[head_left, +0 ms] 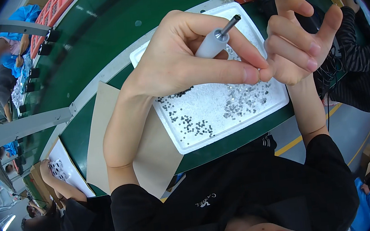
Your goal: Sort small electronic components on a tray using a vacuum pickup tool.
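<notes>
My left hand (187, 56) is closed, palm toward me, around a white-handled tool (212, 45). The tool's thin metal shaft with a dark, hollow-looking end points up and to the right. Thumb and index fingertip of that hand are pressed together beside my right hand (295, 41). The right hand's fingers are partly curled, two of them raised and apart, while its lower fingertips meet the left ones; anything pinched there is too small or hidden. Beneath both hands lies a white tray (181, 143) with many tiny dark rings (190, 124) and greyish small pieces (240, 102).
Brown cardboard (98, 157) lies left of the tray on the green table (106, 28). A grey metal frame (22, 129) stands at left. A co-worker (78, 223) sits at the lower left by a white sheet of parts. Another person's striped sleeve (350, 46) and black cables are at right.
</notes>
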`<state>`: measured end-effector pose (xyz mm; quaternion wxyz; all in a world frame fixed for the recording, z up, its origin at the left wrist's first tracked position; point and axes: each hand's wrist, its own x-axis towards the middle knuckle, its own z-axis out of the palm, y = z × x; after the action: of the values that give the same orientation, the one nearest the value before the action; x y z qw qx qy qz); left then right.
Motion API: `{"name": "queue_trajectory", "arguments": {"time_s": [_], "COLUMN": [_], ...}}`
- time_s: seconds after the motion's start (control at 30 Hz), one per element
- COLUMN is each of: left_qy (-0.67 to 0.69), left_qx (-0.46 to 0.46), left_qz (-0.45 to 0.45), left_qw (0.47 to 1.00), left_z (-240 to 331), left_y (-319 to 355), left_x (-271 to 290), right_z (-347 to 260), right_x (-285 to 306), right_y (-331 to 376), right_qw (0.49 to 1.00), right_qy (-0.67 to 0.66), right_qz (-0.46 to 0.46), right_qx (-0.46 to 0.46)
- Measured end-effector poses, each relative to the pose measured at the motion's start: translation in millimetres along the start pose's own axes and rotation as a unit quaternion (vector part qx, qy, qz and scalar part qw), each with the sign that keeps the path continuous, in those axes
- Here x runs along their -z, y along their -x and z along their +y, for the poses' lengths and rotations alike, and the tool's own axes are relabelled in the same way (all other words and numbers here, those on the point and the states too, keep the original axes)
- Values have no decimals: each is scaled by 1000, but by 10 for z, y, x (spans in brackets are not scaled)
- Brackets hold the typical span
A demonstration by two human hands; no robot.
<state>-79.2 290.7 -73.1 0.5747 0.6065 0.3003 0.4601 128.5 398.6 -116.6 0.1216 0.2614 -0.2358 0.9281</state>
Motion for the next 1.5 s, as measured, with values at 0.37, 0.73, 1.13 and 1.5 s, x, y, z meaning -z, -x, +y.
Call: {"name": "queue_trajectory", "arguments": {"time_s": [0.37, 0.73, 1.13, 1.5], "left_qy": [39, -5, -12, 9], "left_qx": [-44, -3, -9, 2], "left_qz": [22, 3, 31, 32], "left_qw": [998, 1000, 999, 999], "left_z": [-252, -204, -187, -113], "left_y": [5, -18, -11, -61], "left_x": [-119, -123, -123, -73], "right_z": [111, 146, 71, 65], "right_x": [12, -46, -22, -21], "right_y": [-6, -91, -39, -51], "right_qw": [998, 996, 996, 997], "right_qy": [-47, -82, -88, -54], "right_qz": [27, 3, 1, 37], "right_qx": [-8, -22, -7, 29]}}
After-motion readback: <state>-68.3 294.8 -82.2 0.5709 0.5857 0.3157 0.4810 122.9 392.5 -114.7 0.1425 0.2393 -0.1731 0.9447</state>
